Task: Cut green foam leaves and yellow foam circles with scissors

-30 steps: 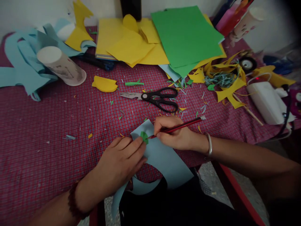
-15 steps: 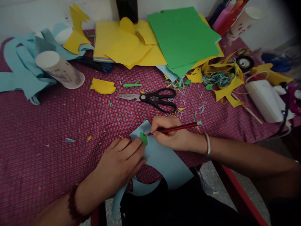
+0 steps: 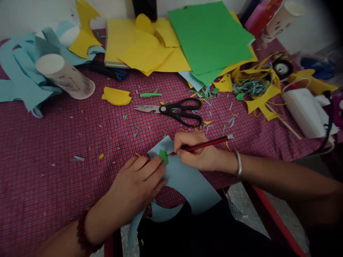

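A light blue paper sheet [image 3: 187,182] lies at the near edge of the red checked tablecloth [image 3: 53,150] and hangs over it. A small green paper piece [image 3: 163,156] rests on the sheet. My left hand [image 3: 136,187] lies across the blue sheet with its fingertips pressing the green piece down. My right hand [image 3: 195,151] is closed on a red pencil [image 3: 203,144], whose tip sits at the edge of the green piece. Black-handled scissors [image 3: 174,110] lie shut just beyond my hands.
Green paper sheets [image 3: 211,35] and yellow sheets [image 3: 144,46] are stacked at the back. A paper cup [image 3: 64,76] lies on its side at left among blue offcuts [image 3: 21,78]. Yellow scraps [image 3: 257,92], a tape roll [image 3: 282,67] and a white device [image 3: 305,112] sit right.
The pencil tip has shifted slightly around the green piece as my right hand moves a little. My left hand stays pressed on the paper.
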The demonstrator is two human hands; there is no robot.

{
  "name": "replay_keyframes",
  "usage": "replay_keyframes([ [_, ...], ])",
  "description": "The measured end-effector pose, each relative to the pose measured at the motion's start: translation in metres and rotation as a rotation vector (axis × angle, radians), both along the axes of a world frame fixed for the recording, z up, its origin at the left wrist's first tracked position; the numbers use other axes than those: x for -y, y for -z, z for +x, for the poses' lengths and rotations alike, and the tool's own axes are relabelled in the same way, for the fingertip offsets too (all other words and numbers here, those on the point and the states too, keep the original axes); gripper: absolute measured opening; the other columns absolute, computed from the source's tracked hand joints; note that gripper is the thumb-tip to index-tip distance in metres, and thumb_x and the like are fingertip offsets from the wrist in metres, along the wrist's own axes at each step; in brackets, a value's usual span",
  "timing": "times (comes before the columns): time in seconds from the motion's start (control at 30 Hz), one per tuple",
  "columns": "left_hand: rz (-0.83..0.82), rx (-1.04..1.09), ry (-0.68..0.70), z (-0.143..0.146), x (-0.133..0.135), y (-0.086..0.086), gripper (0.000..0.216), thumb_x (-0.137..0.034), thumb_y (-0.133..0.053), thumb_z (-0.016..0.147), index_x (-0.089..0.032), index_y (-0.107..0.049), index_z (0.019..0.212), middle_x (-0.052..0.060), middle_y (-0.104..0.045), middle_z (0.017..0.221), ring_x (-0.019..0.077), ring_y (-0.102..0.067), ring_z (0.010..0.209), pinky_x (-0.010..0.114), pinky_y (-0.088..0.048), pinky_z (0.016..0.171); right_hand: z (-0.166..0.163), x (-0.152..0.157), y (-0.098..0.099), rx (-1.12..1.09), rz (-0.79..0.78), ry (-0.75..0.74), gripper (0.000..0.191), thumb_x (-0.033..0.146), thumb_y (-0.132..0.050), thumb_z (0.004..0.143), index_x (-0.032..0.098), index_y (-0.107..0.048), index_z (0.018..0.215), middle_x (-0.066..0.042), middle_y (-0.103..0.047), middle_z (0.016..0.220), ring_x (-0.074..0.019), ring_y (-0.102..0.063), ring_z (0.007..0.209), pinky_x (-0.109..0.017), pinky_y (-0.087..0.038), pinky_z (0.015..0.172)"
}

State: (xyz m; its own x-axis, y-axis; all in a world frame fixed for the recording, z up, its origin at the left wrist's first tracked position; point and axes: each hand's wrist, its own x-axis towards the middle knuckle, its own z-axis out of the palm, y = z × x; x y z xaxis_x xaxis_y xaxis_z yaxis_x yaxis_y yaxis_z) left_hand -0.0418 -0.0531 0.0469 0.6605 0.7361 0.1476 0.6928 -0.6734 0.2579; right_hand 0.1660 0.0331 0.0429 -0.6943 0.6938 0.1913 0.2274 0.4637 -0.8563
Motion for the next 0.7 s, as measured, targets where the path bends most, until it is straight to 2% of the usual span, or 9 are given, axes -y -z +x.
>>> replay_keyframes([
  [0.37,-0.125,0.110,-0.026,-0.0038,-0.0029,-0.0034,0.018,-0.023,-0.056,0.088,-0.015,-0.061,0.104,0.007,-0.068,0.108,0.0222,-0.057,0.086,0.038,-0.048,0.073,0.0000,0.0004,-0.0003,-0.051,-0.072,-0.001,0.013,0.005,-0.047,0.071,0.017,-0.050,0.066,0.004,-0.052,0.063,-0.0081,-0.049,0.056,-0.019,-0.035,0.052],
  [0.7,-0.075,0.062,-0.023,-0.0032,-0.0012,-0.0008,0.023,-0.023,-0.057,0.088,-0.016,-0.061,0.109,0.007,-0.068,0.111,0.0230,-0.056,0.088,0.039,-0.049,0.073,-0.0034,0.0011,0.0003,0.061,0.022,-0.002,0.009,0.009,-0.050,0.073,0.017,-0.053,0.071,0.003,-0.056,0.064,-0.0089,-0.051,0.057,-0.020,-0.034,0.054],
])
